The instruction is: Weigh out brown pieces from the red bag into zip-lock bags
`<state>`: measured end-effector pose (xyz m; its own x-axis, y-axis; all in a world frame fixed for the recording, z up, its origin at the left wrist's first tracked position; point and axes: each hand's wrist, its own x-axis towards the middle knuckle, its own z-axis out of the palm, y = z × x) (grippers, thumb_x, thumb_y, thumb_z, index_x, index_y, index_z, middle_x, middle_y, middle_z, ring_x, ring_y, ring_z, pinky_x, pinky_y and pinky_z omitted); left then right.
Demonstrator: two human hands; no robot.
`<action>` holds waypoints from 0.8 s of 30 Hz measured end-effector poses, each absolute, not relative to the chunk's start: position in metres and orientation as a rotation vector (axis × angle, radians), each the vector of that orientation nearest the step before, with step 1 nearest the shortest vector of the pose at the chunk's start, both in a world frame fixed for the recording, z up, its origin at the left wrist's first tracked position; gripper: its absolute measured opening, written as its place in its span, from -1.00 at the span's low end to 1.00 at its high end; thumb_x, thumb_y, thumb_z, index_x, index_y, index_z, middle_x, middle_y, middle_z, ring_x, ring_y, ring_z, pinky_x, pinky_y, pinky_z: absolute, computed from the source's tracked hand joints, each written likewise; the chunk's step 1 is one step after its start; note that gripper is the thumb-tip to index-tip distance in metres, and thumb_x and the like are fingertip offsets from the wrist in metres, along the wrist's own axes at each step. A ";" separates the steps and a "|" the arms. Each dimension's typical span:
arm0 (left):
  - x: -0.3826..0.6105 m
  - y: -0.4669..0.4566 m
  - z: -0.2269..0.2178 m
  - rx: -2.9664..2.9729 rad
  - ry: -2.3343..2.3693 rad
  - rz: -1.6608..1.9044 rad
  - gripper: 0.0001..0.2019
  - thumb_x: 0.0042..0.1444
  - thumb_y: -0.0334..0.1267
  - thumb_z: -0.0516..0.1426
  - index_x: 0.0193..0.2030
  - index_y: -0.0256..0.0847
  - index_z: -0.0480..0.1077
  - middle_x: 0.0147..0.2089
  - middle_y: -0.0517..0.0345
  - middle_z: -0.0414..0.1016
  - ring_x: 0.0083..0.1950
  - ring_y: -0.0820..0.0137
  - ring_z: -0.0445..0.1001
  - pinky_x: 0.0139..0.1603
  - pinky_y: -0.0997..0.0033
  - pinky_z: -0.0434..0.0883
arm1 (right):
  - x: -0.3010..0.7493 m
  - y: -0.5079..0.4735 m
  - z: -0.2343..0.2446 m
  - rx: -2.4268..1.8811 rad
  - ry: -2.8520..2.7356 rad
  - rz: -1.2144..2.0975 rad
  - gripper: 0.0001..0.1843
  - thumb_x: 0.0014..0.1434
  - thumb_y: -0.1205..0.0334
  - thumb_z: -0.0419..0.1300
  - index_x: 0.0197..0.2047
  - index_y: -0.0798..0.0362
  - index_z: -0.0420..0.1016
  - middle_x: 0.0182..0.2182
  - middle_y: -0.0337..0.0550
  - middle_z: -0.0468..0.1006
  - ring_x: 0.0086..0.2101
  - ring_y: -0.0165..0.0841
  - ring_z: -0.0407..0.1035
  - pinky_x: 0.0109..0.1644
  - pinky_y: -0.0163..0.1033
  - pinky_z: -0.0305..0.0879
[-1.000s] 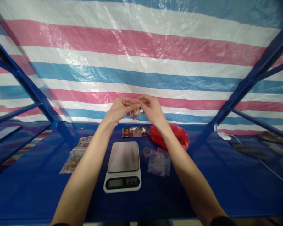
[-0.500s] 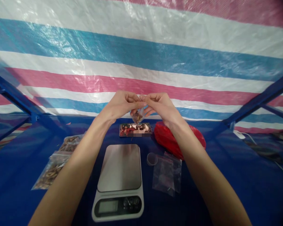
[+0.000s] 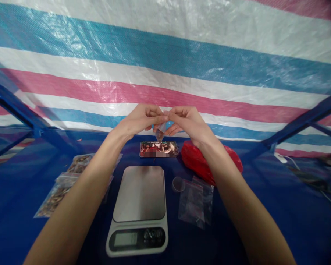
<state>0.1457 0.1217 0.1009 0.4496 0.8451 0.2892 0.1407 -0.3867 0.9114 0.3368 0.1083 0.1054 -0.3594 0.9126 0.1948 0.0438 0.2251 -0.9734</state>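
Observation:
Between my two hands hangs a small clear plastic bag (image 3: 160, 133) with brownish bits in its lower end. My left hand (image 3: 148, 118) pinches the top of the bag between thumb and fingers. Close against it, my right hand (image 3: 184, 119) pinches the top edge too, its lower fingers loosely curled. Below the bag a phone (image 3: 169, 148) with a lit picture lies flat. Nearer to me stands a white kitchen scale (image 3: 140, 195), its steel plate bare and its display too blurred to read.
Left, partly behind my forearm, lie clear zip bags (image 3: 56, 195) of brown dried pieces. Right of the scale are a small clear cup (image 3: 178, 184) and flat zip bags (image 3: 191, 202). A red plastic bag (image 3: 197, 162) sits under my right forearm. Striped sheeting (image 3: 165, 55) hangs behind.
Both hands stay pinched on the small bag, which now hangs narrower and more pointed. My left forearm has shifted slightly left, uncovering more of the bags there. The view has tilted a little.

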 end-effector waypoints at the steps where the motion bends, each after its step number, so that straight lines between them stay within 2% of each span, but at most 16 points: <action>1: 0.146 0.121 0.101 1.819 0.858 0.985 -0.71 0.10 -0.06 0.34 -0.39 -0.28 0.51 -0.58 0.20 0.44 -0.57 0.52 0.34 -0.57 0.49 0.14 | 0.336 0.108 0.105 -0.915 -1.624 1.258 -0.60 0.14 -0.08 0.43 -0.38 0.12 0.55 -0.47 -0.10 0.67 -0.54 -0.36 0.58 -0.49 -0.36 0.50; 5: 0.148 0.118 0.104 1.855 0.904 0.911 -0.71 0.07 -0.05 0.36 -0.32 -0.27 0.56 -0.59 0.20 0.45 -0.59 0.51 0.34 -0.58 0.48 0.13 | 0.337 0.107 0.105 -0.943 -1.623 1.308 -0.55 0.07 -0.13 0.47 -0.40 0.10 0.52 -0.49 -0.11 0.66 -0.51 -0.33 0.60 -0.48 -0.36 0.51; 12: 0.148 0.115 0.107 1.863 0.869 0.909 -0.63 0.04 0.01 0.37 -0.48 -0.25 0.45 -0.62 0.22 0.40 -0.59 0.52 0.33 -0.56 0.49 0.13 | 0.344 0.111 0.104 -0.931 -1.610 1.441 -0.75 0.13 0.08 0.40 -0.32 0.10 0.54 -0.45 -0.11 0.69 -0.48 -0.31 0.63 -0.46 -0.35 0.52; 17: 0.146 0.120 0.102 1.894 0.844 0.909 -0.61 0.10 0.06 0.33 -0.45 -0.26 0.44 -0.58 0.20 0.42 -0.57 0.52 0.33 -0.55 0.49 0.13 | 0.342 0.112 0.102 -0.901 -1.596 1.464 -0.80 0.14 0.13 0.37 -0.32 0.07 0.50 -0.49 -0.15 0.68 -0.48 -0.32 0.63 -0.43 -0.36 0.54; 24: 0.146 0.124 0.096 1.956 0.840 0.892 -0.65 0.19 0.01 0.27 -0.39 -0.25 0.43 -0.51 0.16 0.49 -0.50 0.48 0.43 -0.54 0.51 0.21 | 0.339 0.116 0.097 -0.864 -1.569 1.425 -0.87 0.16 0.26 0.35 -0.32 0.06 0.47 -0.55 -0.19 0.64 -0.51 -0.34 0.60 -0.44 -0.35 0.54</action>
